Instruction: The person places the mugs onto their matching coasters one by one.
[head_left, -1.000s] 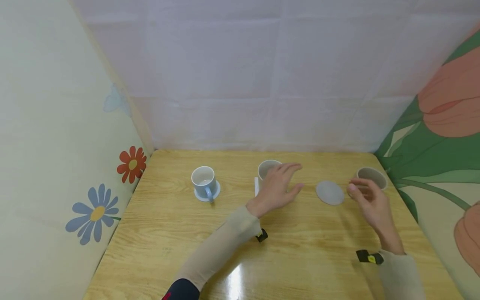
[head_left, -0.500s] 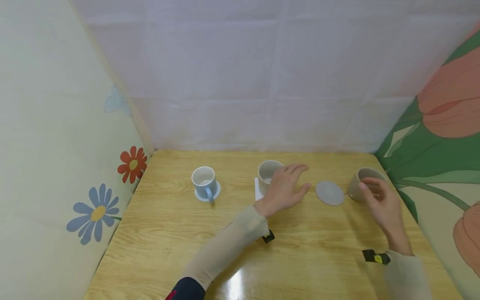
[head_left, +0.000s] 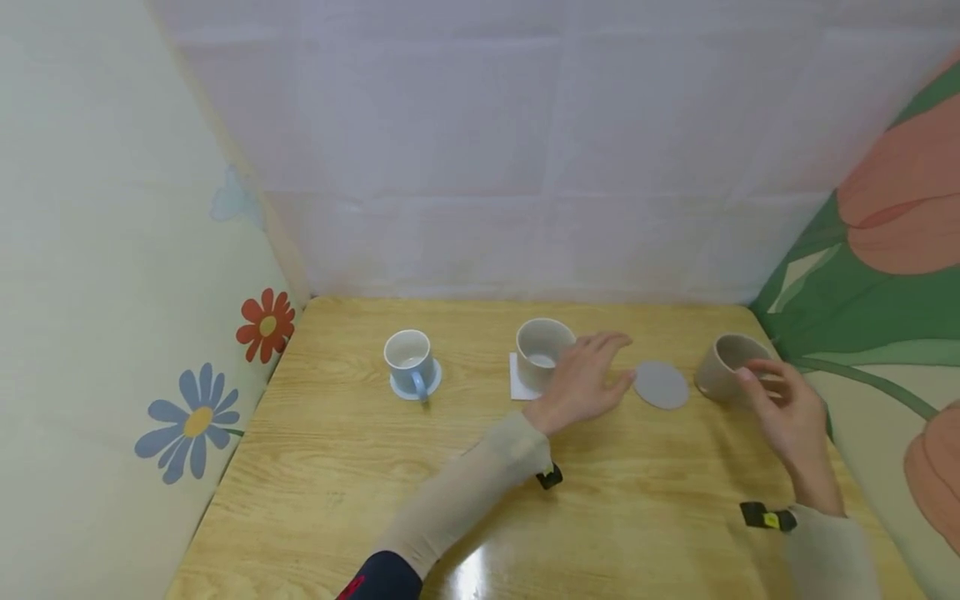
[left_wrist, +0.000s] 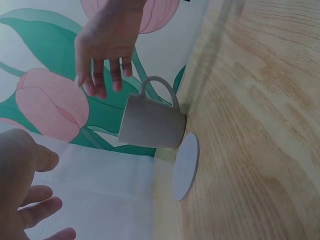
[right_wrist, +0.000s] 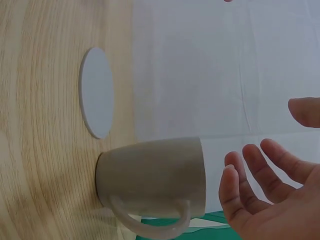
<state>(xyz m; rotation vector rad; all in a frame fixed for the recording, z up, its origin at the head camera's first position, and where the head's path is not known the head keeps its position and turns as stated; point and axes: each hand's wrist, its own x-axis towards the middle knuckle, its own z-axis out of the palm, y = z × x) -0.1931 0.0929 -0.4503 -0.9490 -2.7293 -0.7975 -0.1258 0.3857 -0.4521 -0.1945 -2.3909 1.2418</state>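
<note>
A wooden tabletop [head_left: 360, 467] set between flower-printed panels carries three cups in a row. At far left, a pale blue mug [head_left: 408, 361] stands upright on a matching round coaster [head_left: 431, 385], its handle turned toward the camera. Near the middle, a beige cup [head_left: 542, 352] stands upright on a square white coaster [head_left: 517, 385]. Just to its right, the person's left hand [head_left: 583, 379] hovers low over the tabletop, its grip open, fingers straight and spread, holding nothing; the fingertips lie close to the left edge of a round grey coaster [head_left: 661, 384], and the head view does not show whether they touch it. The grey coaster lies flat and bare on the wood, between the two hands. Just right of it, a second beige mug [head_left: 726, 367] stands upright on the tabletop beside the coaster, not on it; the left wrist view shows the mug's [left_wrist: 152, 122] base close against the coaster's [left_wrist: 186, 166] rim. The right hand [head_left: 787, 412] reaches in over this mug from the near right, grip open, fingers loosely bent and apart. In the right wrist view those fingers [right_wrist: 252, 192] hang just off the mug's [right_wrist: 152, 172] rim with a visible gap, its handle turned away from the coaster [right_wrist: 96, 92].
</note>
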